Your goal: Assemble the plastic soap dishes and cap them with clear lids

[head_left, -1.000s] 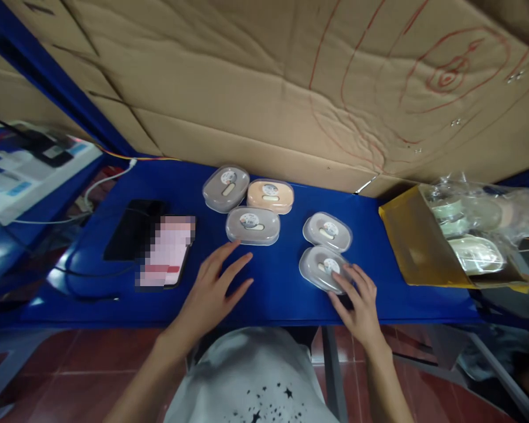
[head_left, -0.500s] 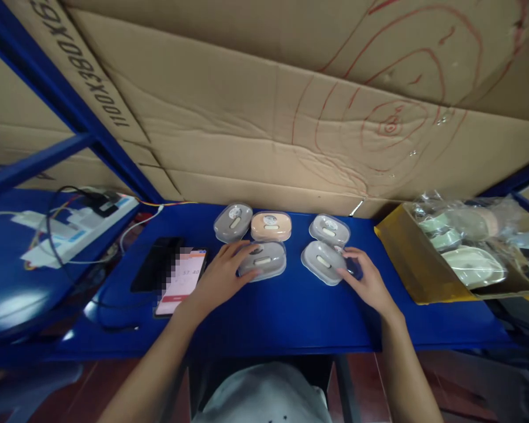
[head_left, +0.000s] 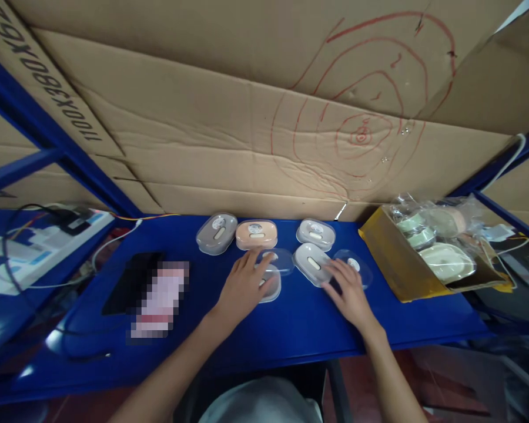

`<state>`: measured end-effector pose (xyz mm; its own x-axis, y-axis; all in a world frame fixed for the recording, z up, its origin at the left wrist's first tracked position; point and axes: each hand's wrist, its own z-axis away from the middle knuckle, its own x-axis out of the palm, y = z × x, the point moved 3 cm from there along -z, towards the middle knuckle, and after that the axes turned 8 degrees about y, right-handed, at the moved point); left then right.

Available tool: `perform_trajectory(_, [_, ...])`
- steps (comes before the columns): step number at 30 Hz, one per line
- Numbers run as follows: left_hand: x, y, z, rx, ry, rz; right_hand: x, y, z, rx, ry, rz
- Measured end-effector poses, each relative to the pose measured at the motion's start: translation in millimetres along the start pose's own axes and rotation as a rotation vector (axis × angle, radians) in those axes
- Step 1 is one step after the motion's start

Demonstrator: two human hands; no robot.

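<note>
My left hand [head_left: 244, 281] reaches over a grey oval soap box [head_left: 271, 288]. Its fingers are on a clear lid [head_left: 284, 262] that sits off the box, overlapping its far side; the thumb is over the box, partly hiding it. My right hand [head_left: 349, 294] has its fingers apart, with the tips at the right edge of a second grey box [head_left: 311, 262], uncovered, with a pale bar on top. Another clear lid [head_left: 360, 271] with a round sticker lies right behind that hand. Farther back are covered boxes: two grey [head_left: 216, 236] [head_left: 316, 236] and one peach [head_left: 256, 238].
A cardboard box [head_left: 392, 270] with several plastic-wrapped pieces stands on the right. At left lie a phone [head_left: 161, 299], a dark flat object [head_left: 126, 285], cables and a white power strip [head_left: 86, 235]. A cardboard wall [head_left: 194, 129] with red drawn rings closes off the back.
The left lid has come off its box and shifted toward the far right. My right hand has moved from the other lid onto the uncovered box's edge. The view has turned slightly right.
</note>
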<state>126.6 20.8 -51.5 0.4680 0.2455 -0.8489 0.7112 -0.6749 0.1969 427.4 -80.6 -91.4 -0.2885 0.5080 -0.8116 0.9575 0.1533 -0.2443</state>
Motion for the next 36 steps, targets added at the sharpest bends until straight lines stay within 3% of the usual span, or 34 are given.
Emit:
perform_trajectory(3, [-6.7,-5,17,0.0,0.055,-0.029,10,-23,-11,-0.084,-0.108,-0.006])
perform_trajectory(9, [-8.7,-11,64,0.159,0.004,-0.023,2,-28,-14,-0.053,-0.157,-0.093])
perform_trajectory(15, [-13.8,-14,65,0.118,-0.056,0.054,-9,-38,-19,-0.075,-0.121,-0.16])
perform_trajectory(17, [-18.2,-12,64,0.098,-0.054,0.077,-16,-26,-20,-0.053,-0.019,-0.137])
perform_trajectory(20, [-22.4,-9,63,0.087,-0.05,0.096,-29,12,-19,0.03,0.111,0.025])
perform_trajectory(25, [-25.7,-8,60,0.072,0.02,0.089,-35,74,-19,0.157,0.119,0.254])
perform_trajectory(28, [-28.8,-4,59,0.092,0.051,0.093,-28,84,-32,0.143,0.088,0.261])
perform_trajectory(31, [-28.4,6,55,0.142,0.034,0.1,-14,74,-63,0.092,0.051,0.249])
perform_trajectory(36, [-6.5,29,38,0.233,-0.033,0.076,26,51,-119,-0.059,-0.154,0.133])
